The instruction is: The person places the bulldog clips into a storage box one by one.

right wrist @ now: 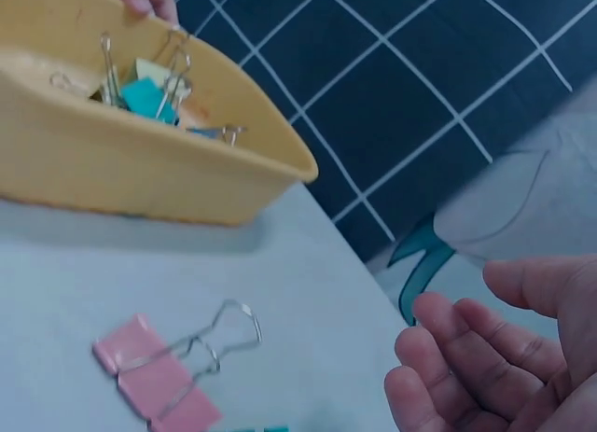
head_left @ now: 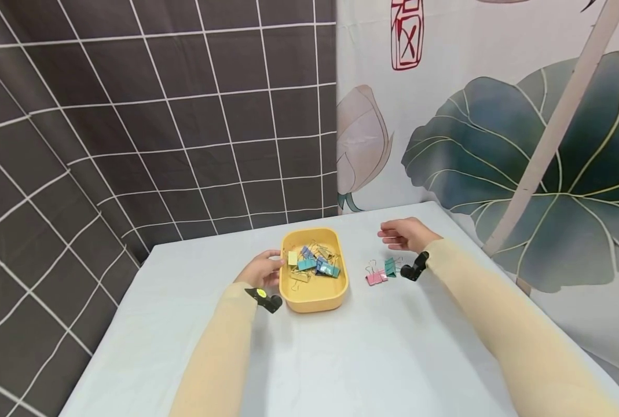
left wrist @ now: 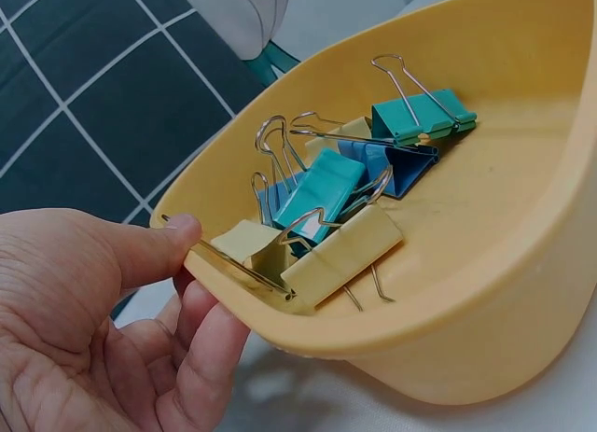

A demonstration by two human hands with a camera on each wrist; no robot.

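A yellow tray [head_left: 314, 298] [left wrist: 485, 292] [right wrist: 140, 161] holds several binder clips [head_left: 314, 263] [left wrist: 364, 189] in teal, blue and yellow. My left hand [head_left: 259, 271] [left wrist: 103, 311] grips the tray's left rim, thumb over the edge and fingers underneath. Two pink clips [head_left: 375, 277] [right wrist: 154, 376] and a teal clip [head_left: 390, 267] lie on the table right of the tray. Beyond those loose clips my right hand [head_left: 405, 233] [right wrist: 494, 357] hovers, its fingers loosely curled and holding nothing.
The white table [head_left: 366, 353] ends at a dark grid-patterned cloth [head_left: 132, 116] on the left and back. A lotus-leaf print hanging [head_left: 523, 145] stands at the right. A black wrist camera [head_left: 415, 266] sits on each forearm.
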